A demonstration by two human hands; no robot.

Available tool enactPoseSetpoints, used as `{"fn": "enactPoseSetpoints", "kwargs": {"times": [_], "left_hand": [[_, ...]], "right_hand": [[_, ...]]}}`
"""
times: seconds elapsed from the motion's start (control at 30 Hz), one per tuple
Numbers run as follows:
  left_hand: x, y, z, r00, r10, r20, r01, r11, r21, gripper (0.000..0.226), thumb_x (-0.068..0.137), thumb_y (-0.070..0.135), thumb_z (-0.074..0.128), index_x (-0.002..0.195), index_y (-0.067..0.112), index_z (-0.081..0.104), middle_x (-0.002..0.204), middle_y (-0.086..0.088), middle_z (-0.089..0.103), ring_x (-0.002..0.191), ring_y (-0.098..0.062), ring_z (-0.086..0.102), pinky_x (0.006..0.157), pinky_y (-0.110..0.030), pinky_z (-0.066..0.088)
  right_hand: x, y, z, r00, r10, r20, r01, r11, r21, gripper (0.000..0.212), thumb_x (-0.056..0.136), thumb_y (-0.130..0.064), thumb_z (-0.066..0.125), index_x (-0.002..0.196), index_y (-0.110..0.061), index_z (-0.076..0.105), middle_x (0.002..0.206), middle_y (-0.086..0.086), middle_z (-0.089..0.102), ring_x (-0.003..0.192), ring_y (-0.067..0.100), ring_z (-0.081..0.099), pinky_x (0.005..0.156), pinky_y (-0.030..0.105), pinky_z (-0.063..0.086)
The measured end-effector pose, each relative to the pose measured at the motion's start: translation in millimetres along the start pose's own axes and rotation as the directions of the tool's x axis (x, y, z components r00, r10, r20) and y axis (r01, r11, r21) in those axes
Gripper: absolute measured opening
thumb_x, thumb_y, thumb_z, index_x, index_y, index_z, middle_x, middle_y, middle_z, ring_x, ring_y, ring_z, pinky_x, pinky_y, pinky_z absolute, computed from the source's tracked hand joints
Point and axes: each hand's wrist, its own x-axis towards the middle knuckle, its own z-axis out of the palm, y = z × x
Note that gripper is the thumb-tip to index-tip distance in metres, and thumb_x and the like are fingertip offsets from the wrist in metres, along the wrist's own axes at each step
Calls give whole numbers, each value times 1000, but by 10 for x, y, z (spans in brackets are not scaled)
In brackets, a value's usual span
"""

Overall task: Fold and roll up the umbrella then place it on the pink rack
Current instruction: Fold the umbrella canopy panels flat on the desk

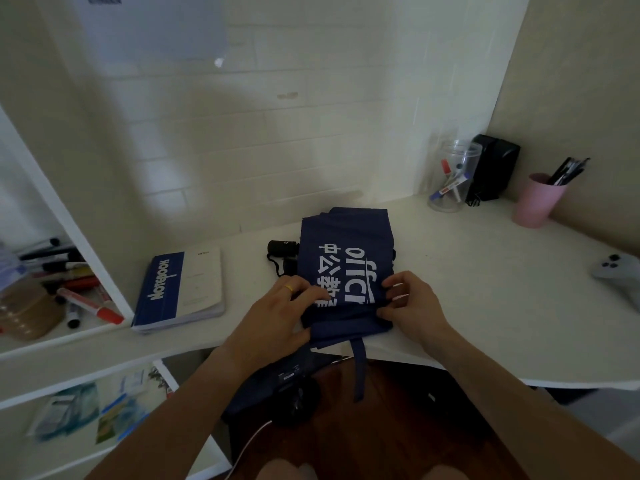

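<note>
A navy blue umbrella (346, 237) with white lettering lies collapsed and flattened on the white desk (485, 289), its black handle (282, 249) sticking out to the left. Its closing strap (360, 368) hangs over the desk's front edge. My left hand (277, 320), wearing a yellow ring, presses on the near left part of the fabric. My right hand (412, 303) pinches the fabric folds at the near right edge. No pink rack is in view.
A blue and white notebook (180, 289) lies left of the umbrella. A clear jar of markers (450, 178), a black box (495, 168) and a pink cup of pens (538, 199) stand at the back right. A grey controller (620, 275) sits at the right edge. White shelves (52, 334) at left hold markers.
</note>
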Motion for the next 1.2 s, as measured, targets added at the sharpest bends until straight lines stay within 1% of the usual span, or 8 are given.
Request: {"fn": "enactPoseSetpoints", "kwargs": {"times": [0.13,0.27,0.43,0.63,0.8,0.9,1.07,1.2], "left_hand": [[28,-10,19,981,183,56,-191,965,180,38,92,23,57,128,32,57,144,-11,47,130,-28,47,104,-37,48],[50,-17,27,948,311,70,-318,903,290,25,89,19,61,114,25,66,147,-16,49,136,-35,43,114,-47,40],[-7,80,-44,930,367,27,-356,876,326,9,97,25,61,103,24,67,153,-15,45,142,-34,38,119,-42,31],[-122,167,-37,901,431,61,-425,842,332,8,97,24,63,99,20,69,146,-10,56,137,-27,49,112,-44,42],[-79,289,52,997,64,-37,-63,998,27,35,98,24,38,121,19,64,113,-1,70,92,-16,64,81,-36,58],[-31,286,154,999,47,-6,-46,990,133,42,106,39,38,137,18,59,124,-1,62,106,-18,56,90,-36,50],[-203,248,292,998,2,57,-10,992,129,48,106,48,35,144,23,50,147,0,51,133,-19,48,109,-39,44],[-284,311,209,967,-12,-254,34,996,80,31,99,31,62,123,12,66,126,-8,63,115,-23,60,94,-43,53]], "right_hand": [[-48,-20,-55,984,-179,15,179,974,-136,54,68,-2,83,108,-25,57,105,1,58,78,14,61,69,23,52],[-115,-18,-86,750,-658,68,558,573,-600,46,71,-14,82,113,-19,64,120,6,50,93,17,55,73,26,52],[-20,-44,-28,563,-818,116,645,348,-680,19,81,-8,74,99,-14,70,106,5,64,87,22,56,73,33,51],[13,-141,-57,521,-840,154,713,328,-620,9,82,-6,72,83,-14,71,95,-2,72,80,21,55,72,29,48],[-54,-149,-67,557,-822,119,701,389,-598,8,84,-6,71,89,-13,70,81,-3,68,79,19,55,70,30,49],[-56,-112,-70,562,-818,121,698,390,-601,13,90,-10,66,101,-12,73,88,0,69,84,20,56,75,31,49],[-88,24,-62,492,-850,185,754,311,-578,12,85,-6,71,92,-14,76,91,0,68,86,22,58,76,30,49],[-114,152,-9,490,-833,256,764,270,-586,18,81,-3,71,93,-16,74,94,-1,68,90,21,58,77,30,49]]}}
